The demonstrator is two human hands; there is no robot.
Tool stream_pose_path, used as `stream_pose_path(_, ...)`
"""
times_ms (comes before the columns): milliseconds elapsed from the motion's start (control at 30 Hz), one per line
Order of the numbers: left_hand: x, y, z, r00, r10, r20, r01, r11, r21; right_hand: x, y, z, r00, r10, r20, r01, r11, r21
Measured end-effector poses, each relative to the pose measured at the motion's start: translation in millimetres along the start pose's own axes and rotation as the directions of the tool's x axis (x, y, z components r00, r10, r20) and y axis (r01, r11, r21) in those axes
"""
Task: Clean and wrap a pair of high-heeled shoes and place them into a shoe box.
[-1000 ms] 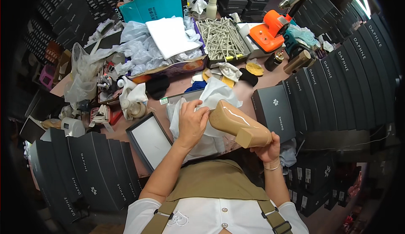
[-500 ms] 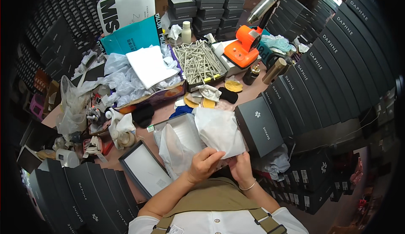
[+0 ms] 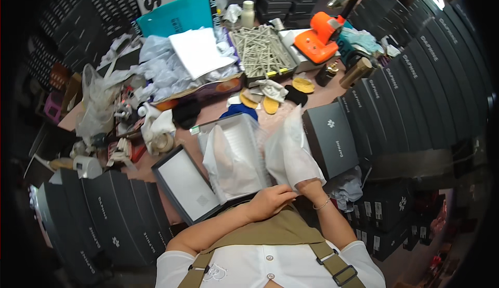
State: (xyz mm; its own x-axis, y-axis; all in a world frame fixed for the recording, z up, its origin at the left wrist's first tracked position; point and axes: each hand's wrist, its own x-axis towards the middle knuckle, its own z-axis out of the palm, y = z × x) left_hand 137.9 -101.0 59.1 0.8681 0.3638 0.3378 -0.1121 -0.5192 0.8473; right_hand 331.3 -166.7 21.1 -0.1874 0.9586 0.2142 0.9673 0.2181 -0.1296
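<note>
A thin white bag stands up in front of me, its pointed top leaning away; what is inside it is hidden. My right hand grips the bag's lower end, its fingers partly covered by the material. Against the near edge of the bag, my left hand is closed, fingertips pinching the edge by the right hand. Just left of the bag lies an open grey shoe box lined with translucent wrap. A shoe-shaped thing in a white bag rests in the box. The box lid lies inside-up beside it.
A closed dark shoe box and stacked boxes flank the right side; more boxes stand at left. Beyond lie yellow pads, a tray of pale sticks, an orange device and a carton of crumpled wrap.
The white bag has turned from lying tilted to standing more upright. My right hand has moved up its lower end, and my left hand has shifted right. The whole view has shifted slightly.
</note>
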Motion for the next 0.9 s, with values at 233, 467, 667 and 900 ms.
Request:
stream_pose_path(233,-143,-38,-25,0.342,-0.655,-0.673,0.706,0.652,-0.276,39,32,27,0.86,0.099,0.501,-0.129,0.991,0.024)
stream_pose_path(467,-199,-82,29,0.005,-0.981,0.192,0.23,-0.185,-0.955,114,-73,100,0.953,-0.066,0.296,-0.12,0.814,0.568)
stream_pose_path(667,-183,-72,46,-0.056,-0.806,-0.589,0.58,0.454,-0.676,93,-50,169,0.818,0.011,0.575,-0.453,0.628,0.633)
stream_pose_path(900,-144,-35,18,0.405,-0.357,-0.842,0.692,0.721,0.027,101,-53,145,0.774,-0.025,0.633,-0.531,0.52,0.669)
